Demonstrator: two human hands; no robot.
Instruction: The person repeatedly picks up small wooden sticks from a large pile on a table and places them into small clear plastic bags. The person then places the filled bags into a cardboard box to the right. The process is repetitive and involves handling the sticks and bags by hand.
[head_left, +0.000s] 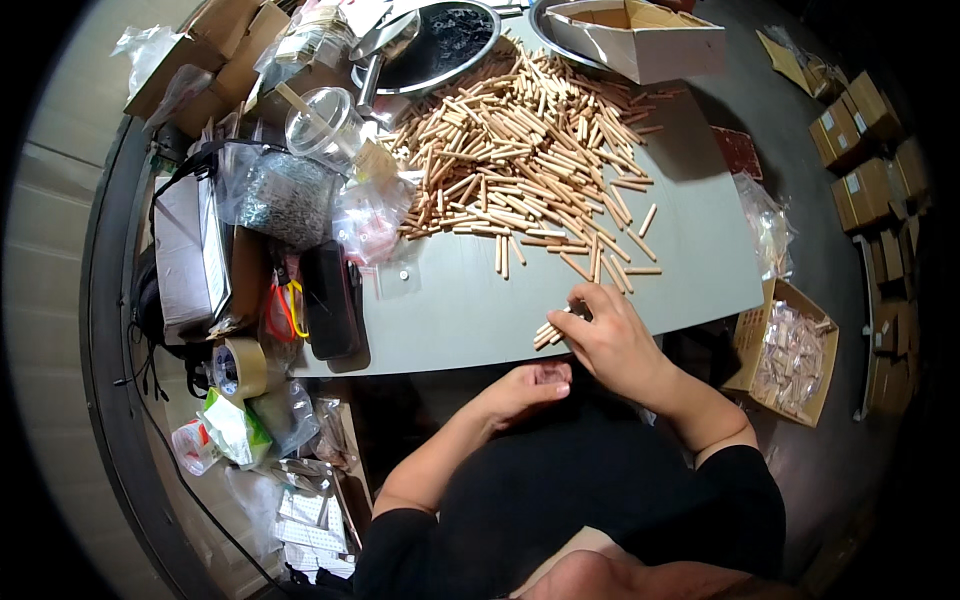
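Observation:
My right hand (pixel 608 332) is at the table's near edge, its fingers closed round a small bunch of short wooden dowels (pixel 546 336) whose ends point left. Just below and to the left, in front of the edge, my left hand (pixel 522 392) is curled with its thumb and fingers close together. Something thin and see-through seems to be in it, but I cannot make out what. Beyond both hands a large heap of the same pale dowels (pixel 530 150) covers the far middle of the table. Several loose dowels (pixel 620 268) lie between the heap and my right hand.
On the table (pixel 440 320) stand a black phone (pixel 329 300), scissors (pixel 287 308), a plastic cup (pixel 325 125) and a metal basin (pixel 440 50). A tape roll (pixel 240 368) is at the left. Right of the table, a carton (pixel 748 350) holds small filled bags.

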